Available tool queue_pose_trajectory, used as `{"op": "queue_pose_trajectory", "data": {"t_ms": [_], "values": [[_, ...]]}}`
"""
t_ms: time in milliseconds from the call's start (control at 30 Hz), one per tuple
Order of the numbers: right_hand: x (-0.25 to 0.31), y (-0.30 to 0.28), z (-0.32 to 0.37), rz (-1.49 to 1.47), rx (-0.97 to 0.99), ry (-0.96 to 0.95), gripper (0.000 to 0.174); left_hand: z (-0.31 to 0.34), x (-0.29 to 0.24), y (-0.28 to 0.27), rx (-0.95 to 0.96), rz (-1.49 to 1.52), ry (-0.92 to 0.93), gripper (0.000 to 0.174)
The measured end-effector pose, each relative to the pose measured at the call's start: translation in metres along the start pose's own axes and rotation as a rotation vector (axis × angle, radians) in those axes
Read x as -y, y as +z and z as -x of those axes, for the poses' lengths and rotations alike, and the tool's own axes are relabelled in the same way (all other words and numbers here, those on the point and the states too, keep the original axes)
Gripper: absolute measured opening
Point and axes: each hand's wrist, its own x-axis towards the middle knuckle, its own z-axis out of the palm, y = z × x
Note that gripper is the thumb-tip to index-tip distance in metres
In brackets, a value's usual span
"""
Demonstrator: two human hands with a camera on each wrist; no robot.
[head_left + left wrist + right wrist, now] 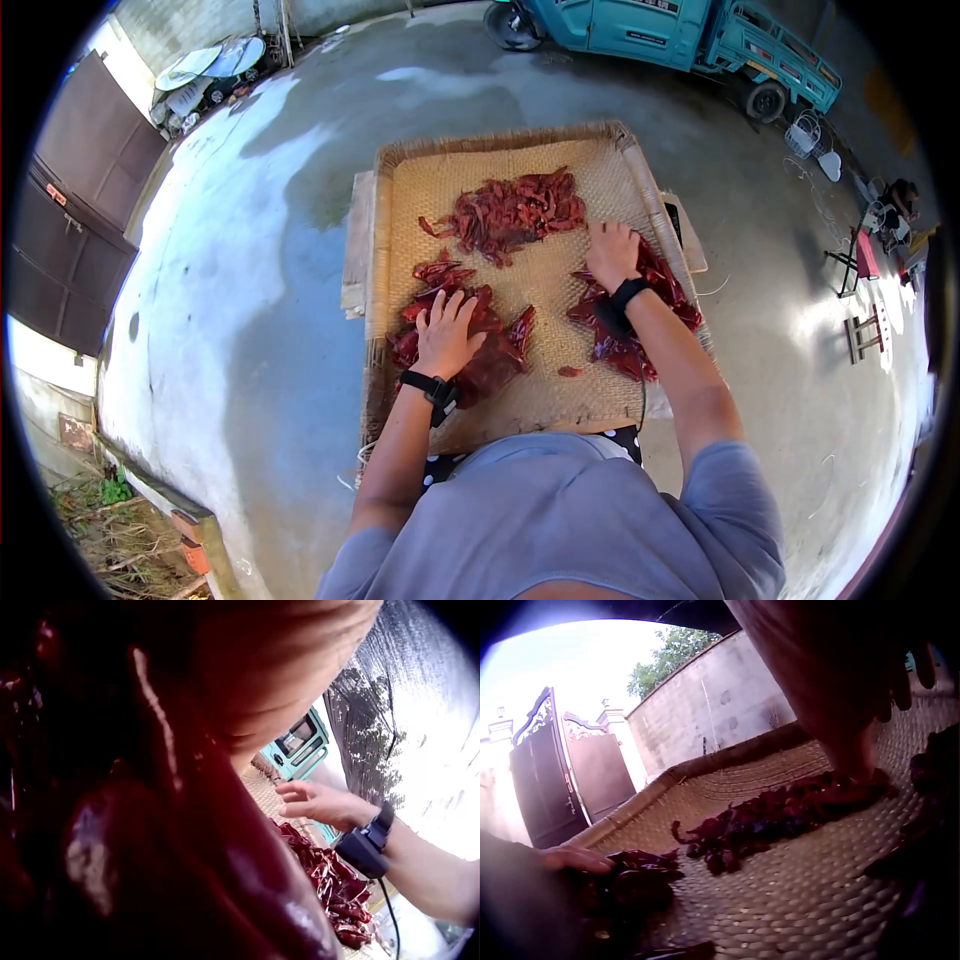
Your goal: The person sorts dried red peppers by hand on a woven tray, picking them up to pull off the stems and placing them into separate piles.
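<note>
In the head view, a woven tray (pixel 555 345) holds three piles of dark red dried peppers. My left hand (pixel 447 335) rests with fingers spread on the left pile (pixel 490 365). Over the upper edge of the right pile (pixel 655 275) is my right hand (pixel 613 256), fingers loosely extended; nothing shows in its grasp. The far pile (pixel 520 210) is of smaller, shredded-looking pieces. Glossy peppers (pixel 247 862) fill much of the left wrist view, with the right hand (pixel 326 804) beyond. The right wrist view shows the left hand's fingers (pixel 577 859) touching peppers.
The tray sits on a wooden support (pixel 357 245). A teal three-wheeled vehicle (pixel 640 35) stands beyond it on the concrete floor (pixel 290 350). Brown metal gates (pixel 80 200) are at left; a small stool (pixel 865 333) and a seated person (pixel 897 200) are at right.
</note>
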Motion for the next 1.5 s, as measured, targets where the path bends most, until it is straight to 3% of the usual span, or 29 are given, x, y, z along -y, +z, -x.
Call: {"op": "queue_pose_trajectory", "data": {"t_ms": [67, 233, 333, 367, 467, 567, 700, 800, 900, 1000, 1133, 1200, 1267, 1433, 1500], "values": [[-0.026, -0.009, -0.011, 0.045, 0.223, 0.122, 0.044, 0.0, 0.002, 0.002, 0.012, 0.014, -0.008, 0.068], [-0.05, 0.003, -0.027, 0.002, 0.381, 0.199, 0.061, 0.0, 0.004, 0.007, 0.005, 0.011, -0.012, 0.068], [-0.05, 0.009, -0.03, -0.027, 0.424, 0.222, 0.057, 0.001, 0.005, 0.009, 0.0, 0.006, -0.015, 0.067], [-0.048, 0.011, -0.03, -0.084, 0.428, 0.268, 0.046, 0.001, 0.004, 0.009, 0.002, 0.008, -0.017, 0.067], [-0.051, 0.026, -0.04, -0.062, 0.594, 0.225, 0.046, 0.001, 0.006, 0.011, 0.005, 0.029, -0.021, 0.067], [-0.056, 0.037, -0.033, -0.126, 0.459, 0.175, 0.036, 0.001, 0.008, 0.016, -0.025, 0.044, -0.014, 0.068], [-0.053, 0.007, -0.015, -0.18, 0.354, 0.049, 0.026, 0.001, 0.008, 0.017, -0.046, 0.041, -0.021, 0.068], [-0.053, 0.011, -0.018, -0.189, 0.347, 0.083, 0.026, 0.002, 0.006, 0.015, -0.019, 0.036, -0.026, 0.068], [-0.056, 0.022, -0.029, 0.016, 0.372, -0.194, 0.032, 0.001, 0.007, 0.015, -0.013, 0.055, -0.037, 0.067], [-0.041, 0.011, -0.018, -0.062, 0.33, -0.24, 0.032, 0.001, 0.009, 0.022, -0.043, 0.063, -0.037, 0.068], [-0.034, 0.028, -0.015, 0.168, 0.202, -0.217, 0.037, 0.002, 0.008, 0.019, -0.047, 0.077, -0.04, 0.067], [-0.03, 0.026, -0.023, 0.178, 0.357, -0.134, 0.041, 0.001, 0.009, 0.023, -0.035, 0.062, -0.044, 0.067], [-0.025, 0.024, -0.023, 0.22, 0.335, -0.09, 0.034, 0.002, 0.006, 0.018, 0.008, 0.027, -0.056, 0.067], [-0.025, 0.006, -0.028, -0.046, 0.524, -0.04, 0.037, 0.001, 0.007, 0.016, 0.081, 0.033, -0.073, 0.07], [-0.029, 0.01, -0.025, -0.062, 0.338, -0.089, 0.033, 0.0, 0.007, 0.017, 0.088, 0.04, -0.073, 0.069]]}}
